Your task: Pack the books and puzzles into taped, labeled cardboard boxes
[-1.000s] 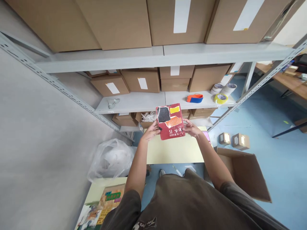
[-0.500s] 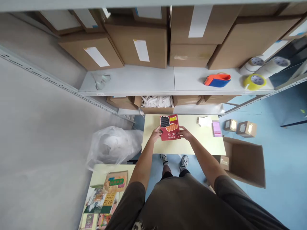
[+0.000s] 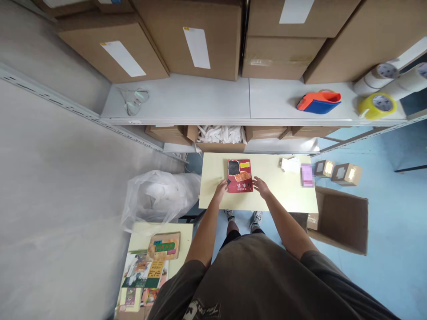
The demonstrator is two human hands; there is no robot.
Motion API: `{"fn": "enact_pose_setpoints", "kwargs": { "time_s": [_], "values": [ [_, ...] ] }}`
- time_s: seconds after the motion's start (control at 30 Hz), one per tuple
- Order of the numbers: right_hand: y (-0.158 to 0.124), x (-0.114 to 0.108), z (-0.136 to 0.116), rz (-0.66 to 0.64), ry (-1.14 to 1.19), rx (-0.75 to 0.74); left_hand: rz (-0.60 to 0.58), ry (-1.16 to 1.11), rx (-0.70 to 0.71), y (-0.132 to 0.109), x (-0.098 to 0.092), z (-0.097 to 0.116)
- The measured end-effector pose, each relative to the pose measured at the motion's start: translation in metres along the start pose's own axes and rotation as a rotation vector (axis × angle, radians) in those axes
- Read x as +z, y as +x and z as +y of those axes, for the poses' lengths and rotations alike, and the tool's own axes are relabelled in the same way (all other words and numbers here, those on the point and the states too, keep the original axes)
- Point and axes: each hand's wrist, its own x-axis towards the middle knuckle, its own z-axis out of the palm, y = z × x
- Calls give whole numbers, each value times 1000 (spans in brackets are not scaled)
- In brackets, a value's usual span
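A red book [image 3: 239,176] with a black patch and orange labels lies flat on the pale yellow table [image 3: 267,195] in front of me. My left hand [image 3: 221,188] rests at the book's lower left corner, fingers touching its edge. My right hand [image 3: 260,186] sits just off the lower right corner, fingers spread and apart from the cover. Neither hand grips the book.
White paper [image 3: 290,164] and a pink pad [image 3: 307,174] lie on the table's right end. An open cardboard box [image 3: 342,220] stands right, a clear plastic bag [image 3: 160,198] left. Books [image 3: 150,266] cover a low table. A tape dispenser [image 3: 318,101], tape rolls [image 3: 376,104] and glasses [image 3: 135,100] sit on the shelf.
The book went from being held up in both hands down onto the table. My hands have loosened from its sides and now rest at its lower corners.
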Motion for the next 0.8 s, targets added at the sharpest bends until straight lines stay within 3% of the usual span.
{"fn": "enact_pose_setpoints", "kwargs": {
  "time_s": [0.13, 0.23, 0.4, 0.5, 0.63, 0.73, 0.8],
  "values": [
    [5, 30, -7, -43, 0, 27, 95, -90, -15, 7, -14, 12],
    [17, 68, -17, -114, 14, 30, 195, -134, -60, 21, -45, 36],
    [36, 143, -29, -236, 0, 40, 309, -133, 3, 38, -105, 72],
    [35, 168, -29, -255, -19, 13, 314, -117, 44, 38, -124, 84],
    [17, 162, -37, -178, -67, -88, 330, 20, 218, 25, -124, 96],
    [-5, 140, -57, -161, -51, -205, 347, 74, 393, 6, -105, 105],
    [-23, 119, -74, -129, -44, -310, 292, 104, 449, -7, -85, 112]
  ]
}}
